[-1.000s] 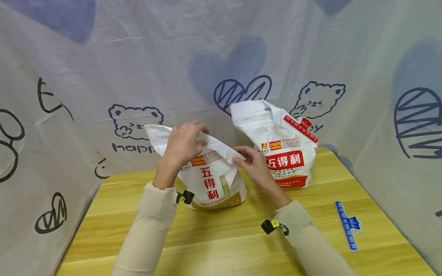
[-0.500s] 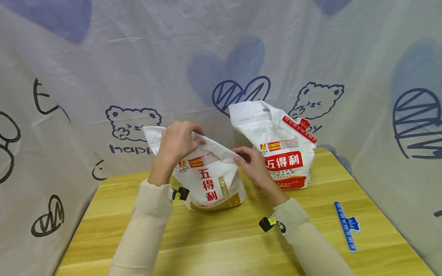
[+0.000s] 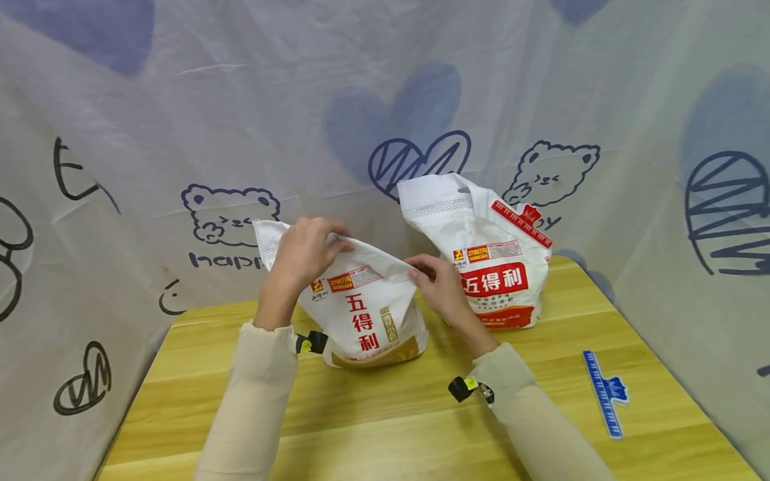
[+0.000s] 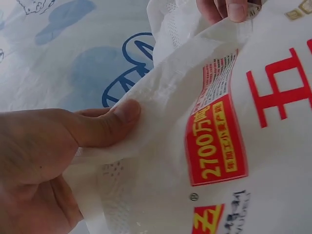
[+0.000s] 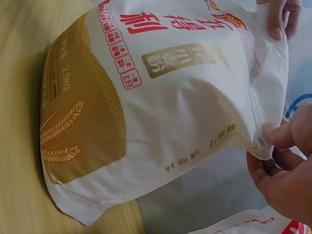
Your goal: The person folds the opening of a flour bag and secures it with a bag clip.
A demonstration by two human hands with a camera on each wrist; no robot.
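Note:
A white flour bag [image 3: 337,327] with red lettering and a gold base stands on the table, its top edge slanting down to the right. My left hand [image 3: 305,254] pinches that top edge left of the middle, thumb [image 4: 114,124] on the front face. At the right corner of the same edge my right hand [image 3: 444,288] pinches the material between thumb and fingers, plain in the right wrist view on the bag's corner [image 5: 261,146]. The bag's top looks folded over between the two hands.
Behind and to the right stands a second flour bag [image 3: 493,280] with a red clip [image 3: 522,224] across its upper right edge. A blue clip [image 3: 603,394] lies on the wooden table [image 3: 373,427] at the right. A printed curtain [image 3: 289,100] hangs behind.
My left hand has shifted slightly left and down along the top edge, and the edge now lies flatter and tauter. My right hand keeps its corner; the clips and second bag stay put.

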